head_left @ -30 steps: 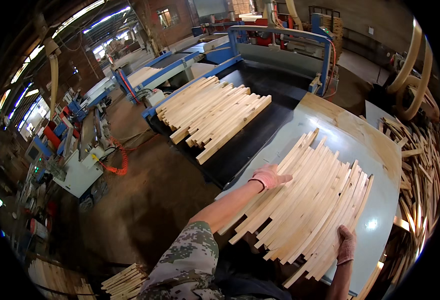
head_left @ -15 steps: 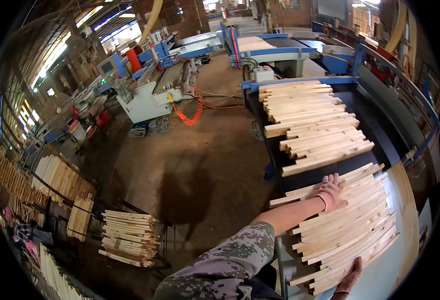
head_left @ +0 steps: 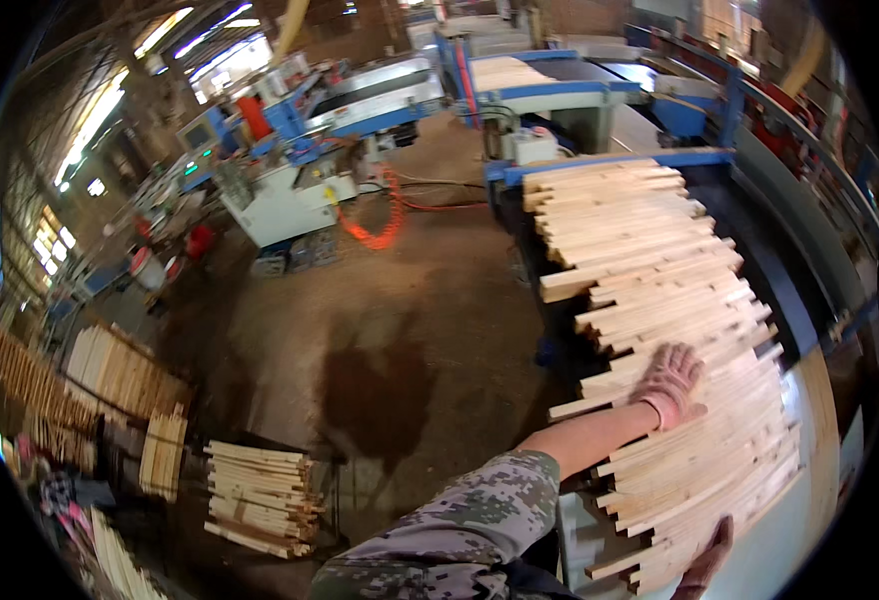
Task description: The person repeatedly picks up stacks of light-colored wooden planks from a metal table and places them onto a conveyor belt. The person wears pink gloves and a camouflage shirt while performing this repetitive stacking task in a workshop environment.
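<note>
Wooden strips lie side by side in a loose row on the near end of the table, their ends uneven. My left hand, in a pinkish work glove, rests flat on top of them with its fingers stretched out. At the near side of the row, my right hand, also gloved, lies against the last strips with its fingers extended; part of it is cut off below. Farther along, more wooden strips cover a black conveyor belt, and the two groups now meet.
A blue frame bar crosses the belt's far end. Blue-and-white machines stand across the floor, with an orange coiled hose beside them. At lower left are a stack of strips and more bundled wood.
The near strips have moved forward under my hands, and the dark gap between them and the far strips has closed. My view has also shifted slightly.
</note>
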A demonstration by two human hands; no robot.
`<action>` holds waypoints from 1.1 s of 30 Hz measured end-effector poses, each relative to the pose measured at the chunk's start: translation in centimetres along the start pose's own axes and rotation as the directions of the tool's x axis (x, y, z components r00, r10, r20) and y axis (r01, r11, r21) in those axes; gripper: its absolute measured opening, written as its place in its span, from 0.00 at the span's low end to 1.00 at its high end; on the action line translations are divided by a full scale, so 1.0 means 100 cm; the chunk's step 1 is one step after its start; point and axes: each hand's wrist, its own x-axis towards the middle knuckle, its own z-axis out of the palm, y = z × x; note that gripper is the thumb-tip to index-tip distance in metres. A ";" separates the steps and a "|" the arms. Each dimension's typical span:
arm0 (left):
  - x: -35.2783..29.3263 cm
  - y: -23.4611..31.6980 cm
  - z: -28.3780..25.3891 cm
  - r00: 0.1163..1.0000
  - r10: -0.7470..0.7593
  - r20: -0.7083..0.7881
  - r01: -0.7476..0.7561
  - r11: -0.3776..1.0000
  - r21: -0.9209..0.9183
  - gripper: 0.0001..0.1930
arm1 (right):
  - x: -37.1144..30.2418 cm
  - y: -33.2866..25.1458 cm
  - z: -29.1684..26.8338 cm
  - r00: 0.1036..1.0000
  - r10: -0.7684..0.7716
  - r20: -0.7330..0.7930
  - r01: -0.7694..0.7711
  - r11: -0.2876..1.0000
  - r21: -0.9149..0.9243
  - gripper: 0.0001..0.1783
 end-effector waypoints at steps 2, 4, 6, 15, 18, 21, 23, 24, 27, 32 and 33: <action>0.003 0.000 -0.005 0.992 0.070 -0.107 -0.072 0.997 -0.021 0.53 | 0.004 0.006 -0.006 0.994 -0.098 0.045 0.102 0.991 -0.090 0.28; 0.019 -0.012 0.009 0.971 0.107 -0.215 -0.105 0.994 0.018 0.54 | 0.012 0.006 0.005 0.943 -0.291 -0.159 0.241 0.931 -0.275 0.22; 0.017 -0.019 0.010 0.971 0.036 -0.236 -0.027 0.999 0.042 0.58 | -0.004 -0.047 0.060 0.952 -0.141 -0.272 -0.161 0.525 -0.836 0.32; 0.051 0.034 0.040 0.985 0.008 -0.174 0.024 0.983 0.182 0.54 | -0.053 -0.043 0.053 0.868 -0.354 -0.347 -0.300 0.182 -0.937 0.45; 0.055 0.032 0.061 0.936 0.216 -0.279 -0.156 0.962 0.222 0.40 | -0.051 -0.031 0.052 0.872 -0.359 -0.334 -0.271 0.216 -0.938 0.46; 0.055 0.055 0.073 0.946 0.268 -0.182 -0.223 0.946 0.236 0.25 | -0.053 -0.014 0.038 0.820 -0.458 -0.344 -0.275 0.212 -0.938 0.48; 0.043 0.070 0.074 0.933 0.301 -0.197 -0.252 0.938 0.238 0.17 | -0.061 -0.015 0.041 0.842 -0.417 -0.344 -0.275 0.216 -0.937 0.49; 0.042 0.072 0.077 0.938 0.289 -0.189 -0.246 0.943 0.223 0.18 | -0.065 -0.017 0.044 0.852 -0.396 -0.342 -0.275 0.217 -0.937 0.49; 0.037 0.084 0.078 0.963 0.231 -0.141 -0.207 0.964 0.167 0.19 | -0.072 -0.019 0.048 0.894 -0.313 -0.320 -0.195 0.369 -0.909 0.49; 0.022 0.098 0.089 0.966 0.259 0.005 -0.257 0.954 0.156 0.23 | -0.093 -0.025 0.046 0.873 -0.317 -0.371 -0.212 0.437 -0.874 0.49; 0.009 0.116 0.077 0.971 0.240 0.011 -0.239 0.964 0.114 0.23 | -0.099 -0.022 0.037 0.868 -0.312 -0.386 -0.216 0.462 -0.860 0.49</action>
